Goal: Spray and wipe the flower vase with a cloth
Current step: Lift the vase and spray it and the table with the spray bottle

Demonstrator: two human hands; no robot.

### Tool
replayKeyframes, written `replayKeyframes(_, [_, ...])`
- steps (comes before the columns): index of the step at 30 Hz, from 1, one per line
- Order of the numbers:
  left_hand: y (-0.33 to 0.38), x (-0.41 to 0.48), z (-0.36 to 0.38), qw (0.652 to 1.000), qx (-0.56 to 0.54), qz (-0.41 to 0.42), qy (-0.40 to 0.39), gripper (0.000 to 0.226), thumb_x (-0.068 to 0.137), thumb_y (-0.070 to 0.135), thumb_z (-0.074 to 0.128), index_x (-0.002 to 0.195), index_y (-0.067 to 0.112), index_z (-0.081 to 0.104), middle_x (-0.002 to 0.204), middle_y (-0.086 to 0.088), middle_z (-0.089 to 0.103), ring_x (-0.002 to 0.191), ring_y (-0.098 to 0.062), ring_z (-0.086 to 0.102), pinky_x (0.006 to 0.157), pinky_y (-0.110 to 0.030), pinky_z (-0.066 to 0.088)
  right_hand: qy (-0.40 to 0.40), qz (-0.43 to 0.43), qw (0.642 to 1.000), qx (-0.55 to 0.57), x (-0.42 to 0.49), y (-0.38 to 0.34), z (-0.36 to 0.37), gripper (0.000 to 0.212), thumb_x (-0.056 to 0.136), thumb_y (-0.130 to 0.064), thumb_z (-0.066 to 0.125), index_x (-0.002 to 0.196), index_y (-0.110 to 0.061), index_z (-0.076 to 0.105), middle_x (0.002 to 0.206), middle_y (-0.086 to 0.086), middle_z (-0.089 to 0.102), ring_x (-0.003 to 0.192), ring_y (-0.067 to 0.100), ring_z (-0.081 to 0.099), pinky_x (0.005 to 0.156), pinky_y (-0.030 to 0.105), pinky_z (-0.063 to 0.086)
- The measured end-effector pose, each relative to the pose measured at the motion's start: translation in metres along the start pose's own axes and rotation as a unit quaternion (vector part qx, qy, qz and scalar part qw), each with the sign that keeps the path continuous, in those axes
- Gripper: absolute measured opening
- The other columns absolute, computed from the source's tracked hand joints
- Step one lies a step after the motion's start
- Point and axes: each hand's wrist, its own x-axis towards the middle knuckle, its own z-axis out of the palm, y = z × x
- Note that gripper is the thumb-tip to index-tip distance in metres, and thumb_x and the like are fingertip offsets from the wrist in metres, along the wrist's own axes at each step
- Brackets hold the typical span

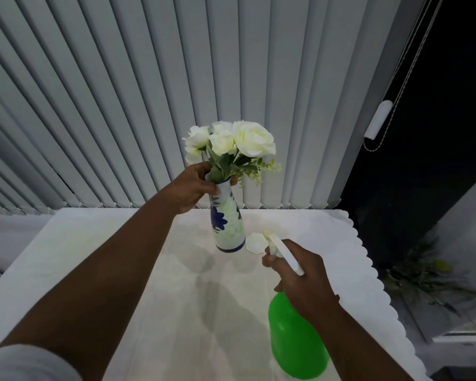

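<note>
A white vase (228, 224) with blue flower print hangs above the table, tilted slightly. White roses (232, 141) with green leaves fill it. My left hand (193, 188) grips the vase at its neck. My right hand (300, 273) holds a green spray bottle (294, 342) by its white head, a finger on the trigger. The white nozzle (256, 242) points at the vase's lower part, close beside it. No cloth is in view.
A table with a white scalloped cloth (160, 298) lies under both hands. Grey vertical blinds (149, 105) stand right behind it, with a cord and white weight (378, 119) at the right. A potted plant (429, 276) sits on the floor to the right.
</note>
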Motion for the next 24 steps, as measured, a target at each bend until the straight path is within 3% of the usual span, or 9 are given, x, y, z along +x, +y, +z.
replayKeyframes(4, [-0.002, 0.002, 0.001, 1.000, -0.004, 0.008, 0.000, 0.056, 0.069, -0.031, 0.046, 0.102, 0.011, 0.064, 0.090, 0.002, 0.076, 0.093, -0.016, 0.070, 0.080, -0.025, 0.056, 0.005, 0.023, 1.000, -0.008, -0.004, 0.007, -0.002, 0.014, 0.075, -0.019, 0.053, 0.076, -0.013, 0.066, 0.074, 0.018, 0.069, 0.072, 0.040, 0.065, 0.046, 0.042, 0.055])
replayKeyframes(7, [-0.007, 0.004, -0.001, 1.000, -0.009, 0.011, 0.000, 0.057, 0.068, -0.030, 0.047, 0.104, 0.011, 0.065, 0.095, 0.000, 0.076, 0.096, -0.019, 0.069, 0.085, -0.028, 0.056, -0.008, 0.049, 0.999, -0.020, -0.006, 0.012, -0.003, 0.020, 0.075, -0.026, 0.057, 0.083, -0.012, 0.069, 0.082, 0.022, 0.071, 0.067, 0.037, 0.066, 0.046, 0.036, 0.058])
replayKeyframes(10, [-0.012, 0.008, -0.001, 1.000, -0.013, 0.006, -0.002, 0.056, 0.064, -0.024, 0.053, 0.106, 0.010, 0.065, 0.098, -0.003, 0.076, 0.100, -0.023, 0.068, 0.090, -0.033, 0.055, -0.030, 0.056, 0.998, -0.026, -0.007, 0.022, -0.006, 0.027, 0.078, -0.030, 0.056, 0.093, -0.012, 0.070, 0.091, 0.023, 0.071, 0.080, 0.038, 0.067, 0.047, 0.032, 0.058])
replayKeyframes(15, [-0.024, 0.018, 0.007, 1.000, -0.009, -0.006, 0.020, 0.060, 0.057, -0.015, 0.060, 0.114, 0.002, 0.062, 0.105, -0.012, 0.070, 0.102, -0.025, 0.066, 0.091, -0.036, 0.054, -0.042, 0.073, 0.995, -0.061, -0.011, 0.035, -0.014, 0.027, 0.080, -0.035, 0.054, 0.100, -0.028, 0.070, 0.088, 0.009, 0.072, 0.055, 0.011, 0.064, 0.054, 0.022, 0.057])
replayKeyframes(17, [-0.031, 0.024, 0.015, 0.999, 0.012, -0.015, 0.043, 0.056, 0.062, -0.017, 0.064, 0.113, 0.003, 0.061, 0.105, -0.011, 0.068, 0.098, -0.024, 0.065, 0.086, -0.033, 0.055, -0.040, 0.091, 0.989, -0.113, -0.012, 0.052, -0.018, 0.030, 0.081, -0.053, 0.050, 0.106, -0.042, 0.064, 0.091, -0.009, 0.074, 0.063, 0.007, 0.072, 0.073, 0.034, 0.059])
replayKeyframes(20, [-0.047, 0.038, 0.028, 0.996, 0.046, -0.027, 0.078, 0.051, 0.069, -0.018, 0.065, 0.114, 0.007, 0.059, 0.103, -0.007, 0.067, 0.098, -0.025, 0.062, 0.082, -0.032, 0.055, -0.030, 0.100, 0.977, -0.188, -0.010, 0.076, -0.022, 0.052, 0.077, -0.087, 0.031, 0.116, -0.058, 0.051, 0.087, -0.032, 0.073, 0.086, 0.010, 0.073, 0.098, 0.050, 0.049])
replayKeyframes(24, [-0.076, 0.062, 0.044, 0.982, 0.132, -0.050, 0.129, 0.057, 0.061, 0.006, 0.079, 0.114, 0.017, 0.058, 0.110, -0.005, 0.067, 0.102, -0.025, 0.064, 0.085, -0.036, 0.055, -0.004, 0.102, 0.978, -0.181, -0.007, 0.097, -0.026, 0.060, 0.079, -0.086, 0.027, 0.126, -0.055, 0.049, 0.104, -0.026, 0.071, 0.100, 0.014, 0.067, 0.102, 0.054, 0.045])
